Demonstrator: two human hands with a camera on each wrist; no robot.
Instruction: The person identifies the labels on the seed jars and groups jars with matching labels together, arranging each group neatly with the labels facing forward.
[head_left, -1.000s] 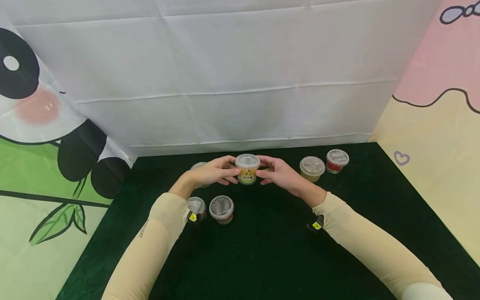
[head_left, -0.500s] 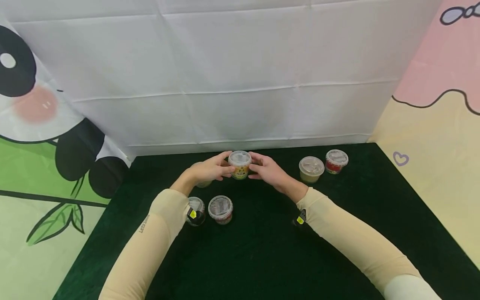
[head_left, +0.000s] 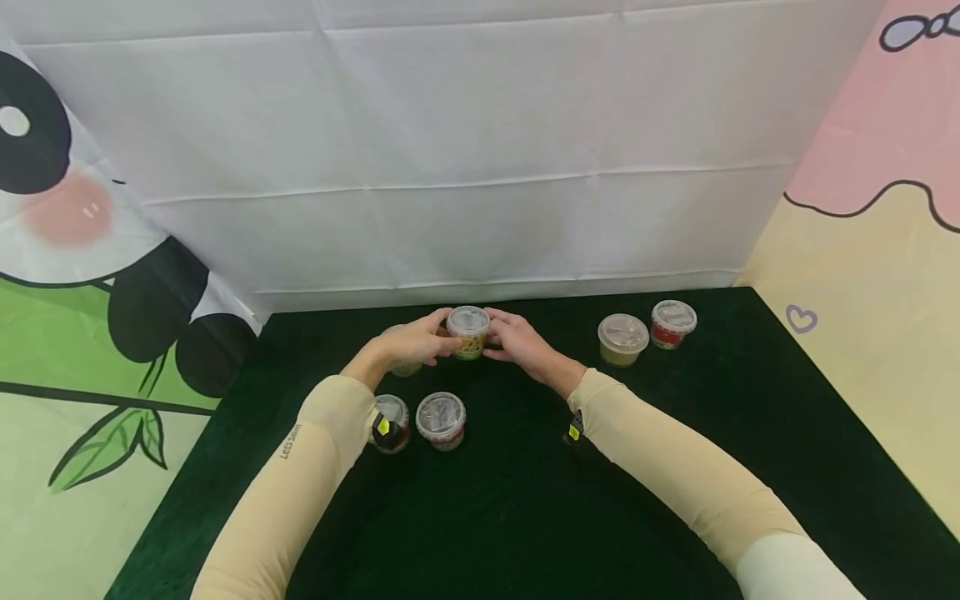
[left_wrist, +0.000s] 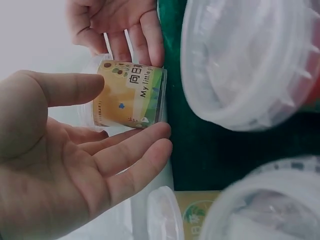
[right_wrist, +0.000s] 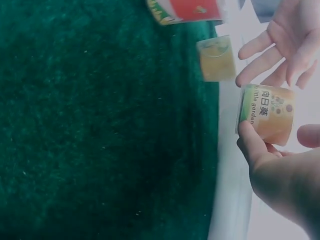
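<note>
A small yellow-labelled cup (head_left: pixel 468 332) with a clear lid sits between both hands near the back of the dark green table (head_left: pixel 525 500). My right hand (head_left: pixel 517 342) pinches the cup (right_wrist: pixel 265 115) between thumb and a finger. My left hand (head_left: pixel 416 340) is beside it with nearly straight fingers. In the left wrist view its thumb and fingertips (left_wrist: pixel 150 137) touch the cup (left_wrist: pixel 131 95). The right wrist view shows the left hand (right_wrist: pixel 280 45) with its fingers spread. The cup's far side is hidden by fingers.
Two lidded cups (head_left: pixel 441 417) (head_left: pixel 392 421) stand by my left forearm, and another is partly hidden behind the left hand (head_left: pixel 405 367). At the back right are a pale cup (head_left: pixel 622 337) and a red-labelled cup (head_left: pixel 672 322). A white cloth wall backs the table.
Both hands and the yellow-labelled cup have moved left and farther toward the back of the table. The other cups have not moved.
</note>
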